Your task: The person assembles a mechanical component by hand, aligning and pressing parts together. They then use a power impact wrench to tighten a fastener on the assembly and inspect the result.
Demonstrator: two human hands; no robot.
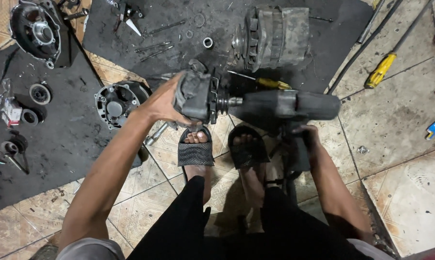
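Observation:
My left hand [163, 103] grips a grimy grey alternator rotor part [194, 96] and holds it up over my feet. My right hand [305, 137] is wrapped around the handle of a black impact wrench [289, 106]. The wrench lies level, its socket [223, 102] pressed onto the part's shaft end from the right. Both are held in the air just above my black sandals [196, 151].
A large alternator body [275, 36] sits on a black mat [217, 29] ahead. Alternator housings [115, 103] [34, 31], bearings, bolts and washers lie on mats to the left. Yellow-handled screwdrivers [380, 71] [273, 84] and black cables lie on the tiled floor at the right.

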